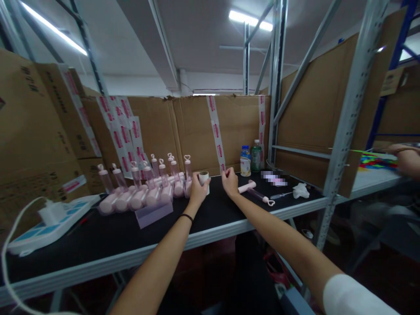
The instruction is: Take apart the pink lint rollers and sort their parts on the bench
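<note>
My left hand (197, 189) hides part of the tape roll (204, 178); blurred patch (274, 178) on table unreadable; co-worker's arm (407, 159) cut off at right edge.

Pale pink bottles (144, 188) with clear tops are seen in rows toward the left of the black worktop (108, 236), beside a translucent lilac tray (154, 214) and, at the left edge, a white power strip (46, 225) patterned with light blue squares. A white tape roll (204, 178) is held by the left hand (197, 189), whose wrist is ringed by a black band (187, 216), while brown cardboard (183, 127) crossed by white tape printed in red is seen behind. Near the back edge a blue-capped bottle (245, 160) and what may be a green one (256, 156) are seen.
</note>
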The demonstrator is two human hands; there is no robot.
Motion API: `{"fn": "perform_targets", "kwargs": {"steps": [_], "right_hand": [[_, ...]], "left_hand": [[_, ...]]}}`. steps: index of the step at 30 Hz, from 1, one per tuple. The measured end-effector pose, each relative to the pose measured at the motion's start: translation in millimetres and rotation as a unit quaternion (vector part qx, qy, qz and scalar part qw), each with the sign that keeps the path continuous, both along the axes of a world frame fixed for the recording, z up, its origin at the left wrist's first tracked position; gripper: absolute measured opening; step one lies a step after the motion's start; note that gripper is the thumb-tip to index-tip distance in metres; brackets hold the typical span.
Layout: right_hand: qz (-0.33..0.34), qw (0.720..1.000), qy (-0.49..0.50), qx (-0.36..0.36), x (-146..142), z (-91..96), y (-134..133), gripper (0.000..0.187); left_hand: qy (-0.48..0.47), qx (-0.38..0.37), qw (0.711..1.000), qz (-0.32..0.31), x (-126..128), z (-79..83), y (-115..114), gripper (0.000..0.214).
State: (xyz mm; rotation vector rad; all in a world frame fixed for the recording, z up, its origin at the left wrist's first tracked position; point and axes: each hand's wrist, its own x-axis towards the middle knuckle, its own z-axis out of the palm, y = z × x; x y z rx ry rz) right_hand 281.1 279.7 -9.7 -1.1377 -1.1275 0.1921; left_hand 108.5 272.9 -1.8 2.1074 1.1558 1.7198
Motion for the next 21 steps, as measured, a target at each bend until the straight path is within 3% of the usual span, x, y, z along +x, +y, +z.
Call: {"fn": "perform_targets", "kwargs": {"steps": [4,11,21], "right_hand": [[0.068,0.997,0.006,0.025,-2.7,5.0,-2.7,0.026],[0.306,0.949,0.037,0.068,-20.2,9.2,-1.5,0.047],[0.393,0.907,0.129,0.081,-17.0,8.0,-3.9,0.048]], "left_hand": [[-0.096,0.011,0.995,-0.012,-2.5,6.2,-0.4,0.049],[-0.223,0.007,0.973,-0.053,-4.2,10.7,0.4,0.050],[-0.298,-0.033,0.943,-0.141,-1.3,11.1,-0.7,0.047]]}}
